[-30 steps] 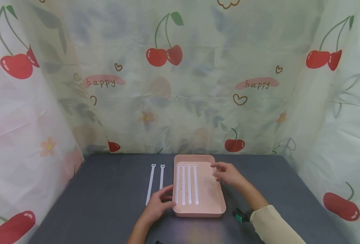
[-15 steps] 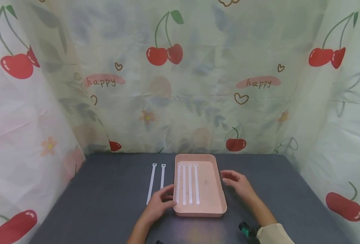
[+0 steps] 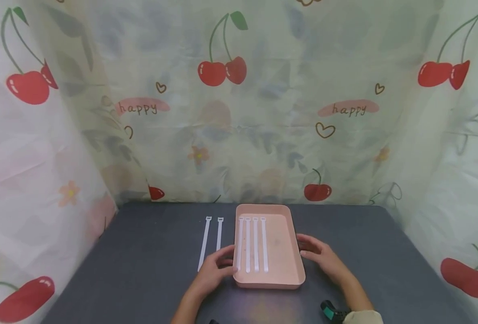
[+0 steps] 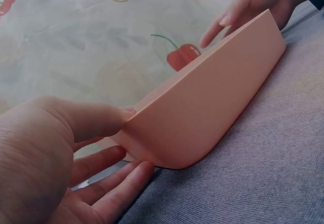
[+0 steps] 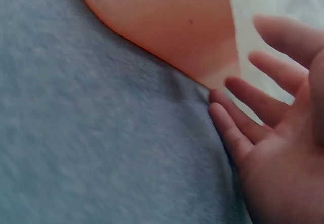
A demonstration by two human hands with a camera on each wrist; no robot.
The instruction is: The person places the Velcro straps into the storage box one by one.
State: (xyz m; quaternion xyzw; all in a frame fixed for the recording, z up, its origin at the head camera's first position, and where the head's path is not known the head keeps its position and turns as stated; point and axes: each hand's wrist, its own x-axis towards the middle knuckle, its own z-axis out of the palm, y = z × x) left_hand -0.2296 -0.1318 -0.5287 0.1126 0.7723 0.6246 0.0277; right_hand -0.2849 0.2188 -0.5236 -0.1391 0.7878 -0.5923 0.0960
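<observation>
A pink tray (image 3: 281, 256) lies on the dark table, with several white zip ties (image 3: 256, 243) side by side in its left half. Two more white ties, a zip tie (image 3: 204, 243) and another zip tie (image 3: 220, 231), lie on the table left of it; my left hand hides the lower end of the nearer one. My left hand (image 3: 211, 272) touches the tray's near left corner, thumb at the rim and extended fingers against the outer wall. Beside the tray's right wall, my right hand (image 3: 325, 261) has loosely spread fingers (image 5: 263, 72) close to it, holding nothing.
A dark cloth-covered table (image 3: 149, 261) runs back to a curtain (image 3: 263, 148) printed with cherries. Similar curtains stand at both sides. A black and green band (image 3: 332, 310) shows at my right wrist.
My right hand has moved from the tray's right rim, outward and nearer to me, to beside its right wall. My left hand has stayed at the tray. The head view has shifted slightly.
</observation>
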